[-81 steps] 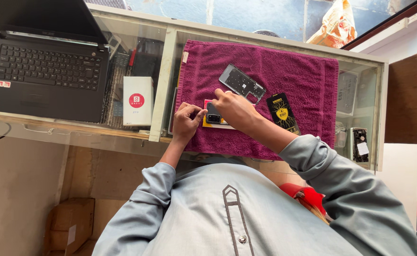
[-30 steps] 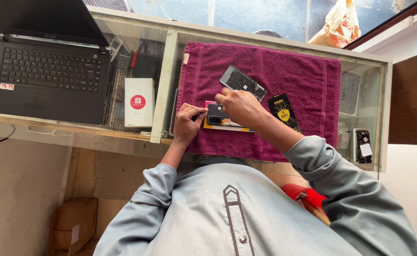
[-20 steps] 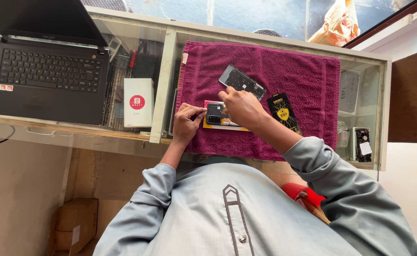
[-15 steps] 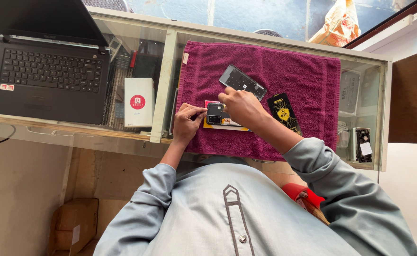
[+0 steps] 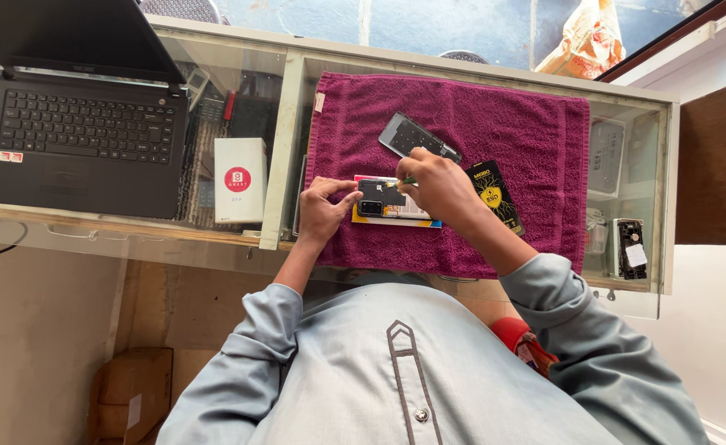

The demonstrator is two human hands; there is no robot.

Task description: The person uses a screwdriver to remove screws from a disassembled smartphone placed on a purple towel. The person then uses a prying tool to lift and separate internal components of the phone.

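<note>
Opened phone (image 5: 389, 200), dark insides and camera block showing; left hand (image 5: 323, 210) pinches its edge, right hand (image 5: 437, 185) grips a small tool

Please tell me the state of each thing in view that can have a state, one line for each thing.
Laptop: lid open, screen dark.
Opened phone: flat on the maroon towel, insides exposed.
Back cover: detached, lying apart on the towel.
White box: closed, lying flat.
Left hand: steadies the opened phone.
Right hand: pinches a small tool; tip hidden.
</note>
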